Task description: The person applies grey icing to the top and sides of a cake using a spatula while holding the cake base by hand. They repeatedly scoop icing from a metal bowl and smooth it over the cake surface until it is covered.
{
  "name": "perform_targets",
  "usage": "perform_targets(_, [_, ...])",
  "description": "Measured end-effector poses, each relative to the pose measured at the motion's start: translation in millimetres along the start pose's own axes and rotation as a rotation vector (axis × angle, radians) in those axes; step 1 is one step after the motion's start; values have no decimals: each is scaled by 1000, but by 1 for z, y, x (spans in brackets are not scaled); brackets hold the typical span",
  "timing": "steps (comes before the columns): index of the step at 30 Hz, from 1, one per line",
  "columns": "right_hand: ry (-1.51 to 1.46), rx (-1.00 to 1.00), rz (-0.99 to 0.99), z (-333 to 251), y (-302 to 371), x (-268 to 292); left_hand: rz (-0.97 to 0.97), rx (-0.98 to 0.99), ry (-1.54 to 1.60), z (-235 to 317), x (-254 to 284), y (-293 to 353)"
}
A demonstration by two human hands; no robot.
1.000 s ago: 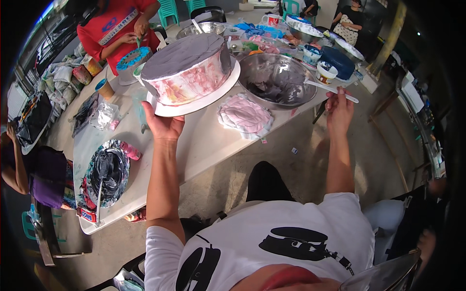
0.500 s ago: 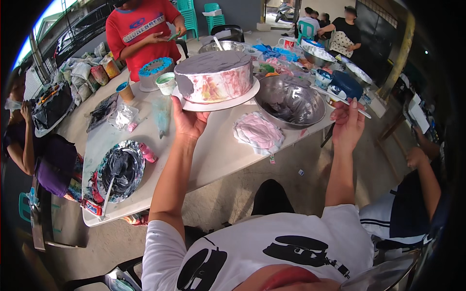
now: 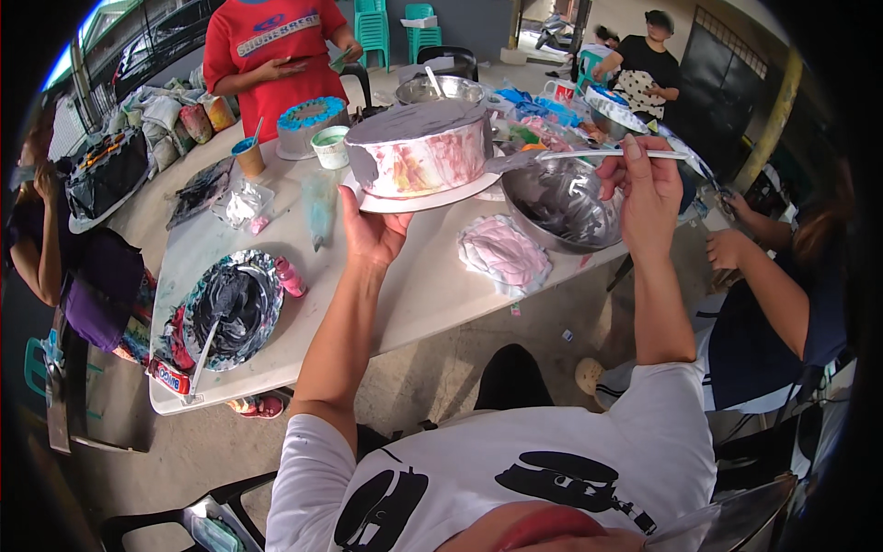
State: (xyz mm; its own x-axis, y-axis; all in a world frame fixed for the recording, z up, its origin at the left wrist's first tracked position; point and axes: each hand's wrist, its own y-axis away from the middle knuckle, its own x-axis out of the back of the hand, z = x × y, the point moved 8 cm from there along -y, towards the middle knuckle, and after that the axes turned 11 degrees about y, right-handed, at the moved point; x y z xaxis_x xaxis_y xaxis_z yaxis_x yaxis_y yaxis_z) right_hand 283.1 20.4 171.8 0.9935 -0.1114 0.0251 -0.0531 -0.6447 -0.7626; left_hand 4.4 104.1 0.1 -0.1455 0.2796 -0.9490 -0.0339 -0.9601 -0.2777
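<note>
Cluttered table (image 3: 414, 287), concrete floor (image 3: 441, 368) — cake board (image 3: 428, 197) in left grip (image 3: 374, 237) (spatula (image 3: 575, 155) in right grip (image 3: 647, 195))

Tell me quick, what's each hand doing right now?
Left hand: open, palm up, holding up the white board with the cake on it.
Right hand: closed, holding a spatula.

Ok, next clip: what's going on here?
A person's left hand holds up a white board from below, with a cake on it. The cake's top is grey; its side is mostly pale with reddish blotches. The right hand holds a spatula, its grey-smeared end by the cake's right side; whether they touch is unclear. A metal bowl sits on the table, and someone in a red shirt stands across it.
</note>
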Motion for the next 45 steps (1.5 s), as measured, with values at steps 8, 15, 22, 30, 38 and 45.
perform_targets(8, [48, -18, -51, 1, -10, -18, -48, -15, 6, 4, -5, 0])
perform_targets(15, [76, -25, -105, 5, -15, -29, -35, -9, 17, 1, -6, 0])
perform_targets(22, [147, 21, -210, -5, -27, -51, -59, 3, -10, 3, -6, 1])
perform_targets(30, [283, 70, -321, -9, -56, -78, -87, -19, -38, 5, -10, 1])
perform_targets(38, [400, -20, -293, -5, -78, -82, -74, 32, -51, 6, -4, -1])
perform_targets(45, [395, -24, -291, -21, -85, -87, -86, 27, -51, 5, -7, 0])
